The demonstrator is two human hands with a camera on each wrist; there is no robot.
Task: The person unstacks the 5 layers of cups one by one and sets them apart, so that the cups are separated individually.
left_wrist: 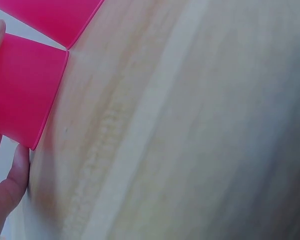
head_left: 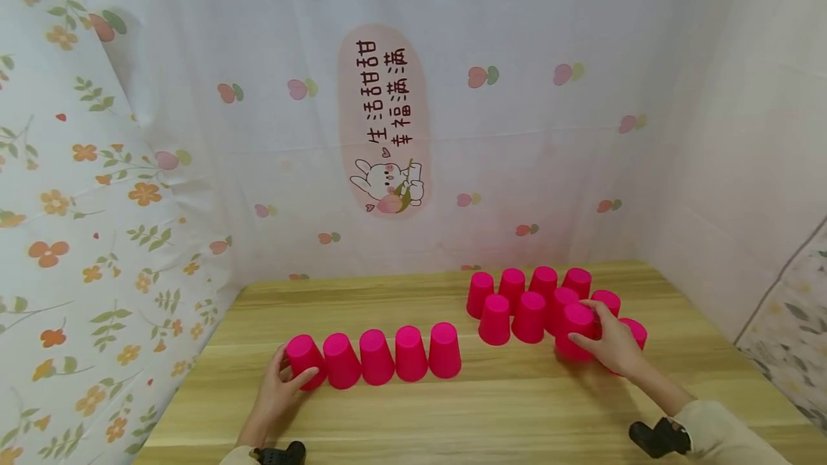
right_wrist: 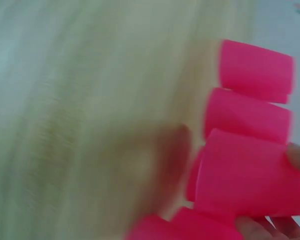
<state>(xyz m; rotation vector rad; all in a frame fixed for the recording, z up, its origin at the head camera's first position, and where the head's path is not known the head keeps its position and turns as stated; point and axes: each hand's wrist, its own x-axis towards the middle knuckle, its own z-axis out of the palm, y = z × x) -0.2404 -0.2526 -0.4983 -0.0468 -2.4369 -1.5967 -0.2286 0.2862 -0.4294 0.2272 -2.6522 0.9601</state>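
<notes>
Several bright pink cups stand upside down in a row on the table's left half. My left hand point(head_left: 276, 390) holds the leftmost cup point(head_left: 304, 359) between thumb and fingers. In the left wrist view that cup point(left_wrist: 25, 90) has its rim at the wood, and a neighbouring cup point(left_wrist: 60, 17) meets its edge. Toward the right, my right hand point(head_left: 612, 343) grips another inverted cup point(head_left: 573, 339) from its right side. This held cup point(right_wrist: 249, 175) overlaps other cups in the right wrist view, and a shadow falls beside it. Fingers hide part of the cups behind.
A cluster of inverted pink cups point(head_left: 512, 289) stands behind and around the right hand. The last cup point(head_left: 445, 351) of the left row is near the middle of the wooden table point(head_left: 413, 422). Patterned cloth point(head_left: 284, 163) hangs behind and at both sides.
</notes>
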